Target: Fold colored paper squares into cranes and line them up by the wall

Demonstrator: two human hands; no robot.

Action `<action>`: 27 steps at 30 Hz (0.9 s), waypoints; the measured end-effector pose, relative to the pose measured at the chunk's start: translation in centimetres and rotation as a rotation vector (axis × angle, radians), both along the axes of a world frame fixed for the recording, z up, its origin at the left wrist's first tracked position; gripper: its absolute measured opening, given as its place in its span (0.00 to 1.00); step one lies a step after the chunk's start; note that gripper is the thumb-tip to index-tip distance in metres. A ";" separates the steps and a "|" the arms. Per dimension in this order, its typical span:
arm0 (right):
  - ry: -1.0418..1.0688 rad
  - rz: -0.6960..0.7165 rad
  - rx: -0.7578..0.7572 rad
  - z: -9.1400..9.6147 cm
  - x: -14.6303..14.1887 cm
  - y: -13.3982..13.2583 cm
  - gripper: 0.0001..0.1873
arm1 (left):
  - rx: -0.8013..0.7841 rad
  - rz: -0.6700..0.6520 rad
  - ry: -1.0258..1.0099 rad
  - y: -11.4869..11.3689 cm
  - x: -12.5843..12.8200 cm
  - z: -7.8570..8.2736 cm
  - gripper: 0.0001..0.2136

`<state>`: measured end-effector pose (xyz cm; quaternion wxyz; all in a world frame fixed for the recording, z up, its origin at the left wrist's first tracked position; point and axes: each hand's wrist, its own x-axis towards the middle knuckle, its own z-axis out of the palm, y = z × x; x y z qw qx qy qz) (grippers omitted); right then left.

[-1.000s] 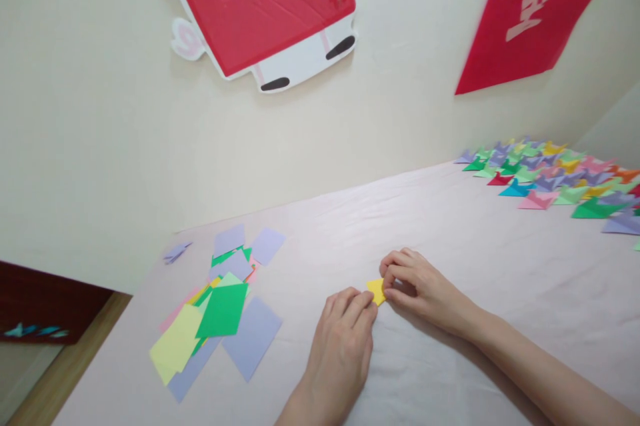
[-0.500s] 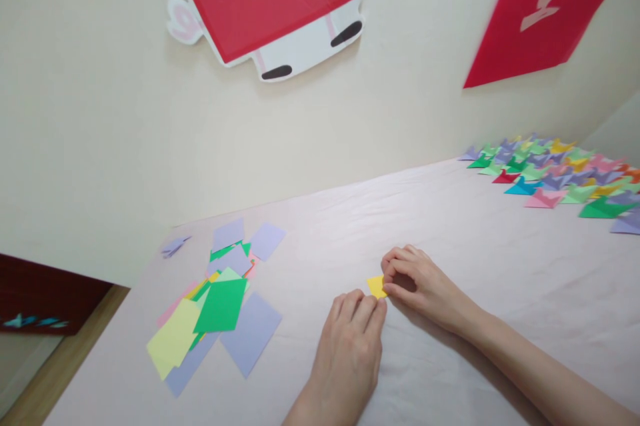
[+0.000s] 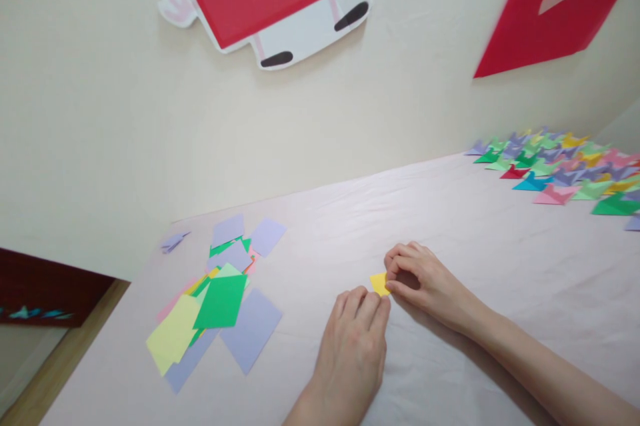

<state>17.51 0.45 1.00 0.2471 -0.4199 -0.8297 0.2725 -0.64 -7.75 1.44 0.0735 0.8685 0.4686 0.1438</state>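
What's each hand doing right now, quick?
Left hand: at the near edge of the yellow paper; can't tell whether it grips.
Right hand: closed, pinching the yellow paper at its right side.

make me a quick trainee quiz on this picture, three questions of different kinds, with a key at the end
1. Multiple choice: what colour is the small paper at the fingertips of the right hand?
A) red
B) yellow
C) green

2. True or false: the loose flat sheets lie nearer the right hand than the left hand.

3. Fill in: at the near left edge of the folded group, the blue folded paper sits between a red one and a ____ one.

Key
1: B, yellow.
2: False, they lie on the left hand's side.
3: pink.
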 end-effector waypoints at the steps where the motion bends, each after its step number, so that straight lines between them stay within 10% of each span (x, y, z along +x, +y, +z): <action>1: -0.001 -0.003 0.003 0.0 0.0 0.0 0.07 | 0.007 0.003 0.003 0.0 0.1 -0.1 0.20; 27: -0.037 -0.016 -0.006 -0.1 0.0 -0.3 0.09 | 0.115 0.062 0.067 -0.1 0.4 -1.0 0.23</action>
